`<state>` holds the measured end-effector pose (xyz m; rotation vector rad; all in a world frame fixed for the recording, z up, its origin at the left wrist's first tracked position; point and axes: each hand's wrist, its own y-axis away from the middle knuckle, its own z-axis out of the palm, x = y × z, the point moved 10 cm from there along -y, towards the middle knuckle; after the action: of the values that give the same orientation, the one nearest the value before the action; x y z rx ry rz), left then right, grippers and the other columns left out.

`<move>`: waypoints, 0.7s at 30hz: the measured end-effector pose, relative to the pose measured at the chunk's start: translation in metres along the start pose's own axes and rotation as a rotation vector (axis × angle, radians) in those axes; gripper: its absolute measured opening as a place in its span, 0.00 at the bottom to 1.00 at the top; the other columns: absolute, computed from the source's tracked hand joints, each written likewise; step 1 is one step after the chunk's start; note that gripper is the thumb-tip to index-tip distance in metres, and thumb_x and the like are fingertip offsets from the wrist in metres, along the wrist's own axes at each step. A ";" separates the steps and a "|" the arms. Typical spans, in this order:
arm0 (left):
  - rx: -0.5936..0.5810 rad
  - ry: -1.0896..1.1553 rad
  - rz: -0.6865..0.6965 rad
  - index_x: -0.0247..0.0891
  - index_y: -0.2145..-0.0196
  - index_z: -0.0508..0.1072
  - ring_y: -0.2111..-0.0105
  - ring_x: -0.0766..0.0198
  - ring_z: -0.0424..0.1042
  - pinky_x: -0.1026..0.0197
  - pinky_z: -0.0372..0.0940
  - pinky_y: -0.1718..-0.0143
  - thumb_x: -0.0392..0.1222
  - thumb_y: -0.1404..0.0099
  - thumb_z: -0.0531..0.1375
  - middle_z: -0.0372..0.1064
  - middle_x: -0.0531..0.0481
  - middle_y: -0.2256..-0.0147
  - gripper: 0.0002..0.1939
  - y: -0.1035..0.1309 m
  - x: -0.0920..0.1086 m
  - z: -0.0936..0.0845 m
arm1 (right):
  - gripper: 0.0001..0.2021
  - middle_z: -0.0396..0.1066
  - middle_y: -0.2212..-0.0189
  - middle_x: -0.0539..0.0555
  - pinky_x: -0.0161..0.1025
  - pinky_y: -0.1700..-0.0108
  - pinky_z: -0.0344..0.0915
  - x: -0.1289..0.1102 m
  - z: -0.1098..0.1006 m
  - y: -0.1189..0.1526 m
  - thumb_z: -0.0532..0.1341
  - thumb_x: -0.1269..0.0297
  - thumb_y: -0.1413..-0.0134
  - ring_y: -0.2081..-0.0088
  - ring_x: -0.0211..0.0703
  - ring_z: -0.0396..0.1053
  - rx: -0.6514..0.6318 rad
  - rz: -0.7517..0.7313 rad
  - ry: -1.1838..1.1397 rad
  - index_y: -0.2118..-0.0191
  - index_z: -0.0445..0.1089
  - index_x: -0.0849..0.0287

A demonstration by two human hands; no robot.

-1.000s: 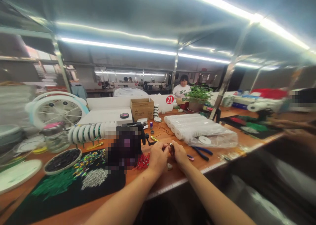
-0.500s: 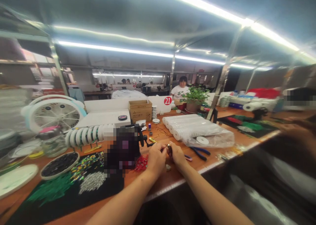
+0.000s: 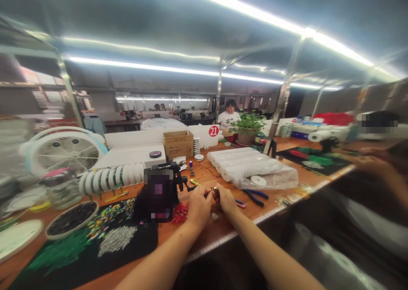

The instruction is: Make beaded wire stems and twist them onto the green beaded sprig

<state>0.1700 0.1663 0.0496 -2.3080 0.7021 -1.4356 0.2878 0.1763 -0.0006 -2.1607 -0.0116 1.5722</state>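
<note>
Over the front of the brown table (image 3: 204, 239), my left hand (image 3: 198, 206) and my right hand (image 3: 228, 203) meet with fingers closed. A small shiny gold-brown metal piece (image 3: 216, 190) shows at the fingertips of my right hand. My left hand is pinched against it; what lies in that pinch is too small to make out. Left of my left hand is a pile of red pieces (image 3: 179, 213), beside a black clamp device (image 3: 180, 180). A small whitish lump (image 3: 214, 216) sits below the hands. Blue-handled pliers (image 3: 256, 196) and a pink-and-blue tool (image 3: 240, 204) lie to the right.
On the left, a black mat (image 3: 137, 249) carries green strands (image 3: 59, 249), silver pieces (image 3: 117, 240) and coloured beads (image 3: 108, 218). White spools (image 3: 111, 177), a fan (image 3: 65, 152) and a cardboard box (image 3: 178, 145) stand behind. Wrapped white rolls (image 3: 242, 162) lie ahead; a co-worker's hand (image 3: 366, 160) is far right.
The whole view has shifted slightly, so things appear a little further left. My hands stay together around the small metal piece, with hardly any change in their grip.
</note>
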 end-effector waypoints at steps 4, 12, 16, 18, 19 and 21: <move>0.011 -0.003 0.003 0.38 0.78 0.69 0.72 0.61 0.66 0.59 0.59 0.67 0.35 0.44 0.55 0.67 0.50 0.75 0.07 -0.001 -0.003 0.000 | 0.27 0.59 0.89 0.48 0.34 0.80 0.56 -0.004 -0.001 0.002 0.40 0.47 0.41 0.84 0.38 0.58 -0.013 0.034 -0.045 0.86 0.55 0.54; 0.012 -0.005 0.021 0.37 0.78 0.69 0.72 0.61 0.65 0.59 0.58 0.68 0.34 0.44 0.55 0.66 0.50 0.75 0.07 -0.001 0.000 0.000 | 0.25 0.60 0.89 0.48 0.34 0.81 0.55 0.000 0.000 0.002 0.42 0.48 0.42 0.83 0.39 0.60 -0.003 0.069 -0.058 0.85 0.55 0.54; 0.011 -0.012 0.018 0.37 0.77 0.69 0.71 0.60 0.66 0.59 0.58 0.67 0.34 0.44 0.55 0.67 0.49 0.74 0.07 -0.001 -0.001 0.000 | 0.22 0.61 0.88 0.47 0.34 0.78 0.57 0.003 -0.002 0.002 0.48 0.50 0.43 0.82 0.39 0.61 0.014 0.069 -0.037 0.83 0.58 0.56; 0.009 -0.014 0.019 0.37 0.77 0.69 0.71 0.60 0.66 0.58 0.59 0.67 0.34 0.44 0.55 0.67 0.49 0.74 0.07 -0.001 -0.001 0.001 | 0.20 0.61 0.87 0.46 0.34 0.77 0.57 0.004 -0.003 0.002 0.50 0.51 0.43 0.82 0.37 0.61 0.022 0.065 -0.029 0.82 0.60 0.57; 0.007 -0.014 0.021 0.37 0.77 0.69 0.71 0.60 0.66 0.58 0.59 0.67 0.34 0.44 0.55 0.67 0.49 0.74 0.07 -0.001 -0.001 0.001 | 0.20 0.61 0.87 0.46 0.34 0.77 0.58 0.003 -0.004 0.002 0.51 0.51 0.44 0.82 0.37 0.61 0.025 0.061 -0.026 0.81 0.60 0.57; 0.005 -0.014 0.022 0.37 0.78 0.70 0.71 0.60 0.66 0.58 0.59 0.66 0.34 0.44 0.55 0.68 0.49 0.74 0.07 -0.001 -0.001 0.001 | 0.21 0.60 0.87 0.46 0.35 0.78 0.57 0.002 -0.004 0.002 0.50 0.51 0.43 0.82 0.38 0.61 0.033 0.049 -0.024 0.82 0.60 0.57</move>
<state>0.1708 0.1678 0.0487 -2.2968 0.7169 -1.4088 0.2915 0.1739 -0.0018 -2.1323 0.0594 1.6140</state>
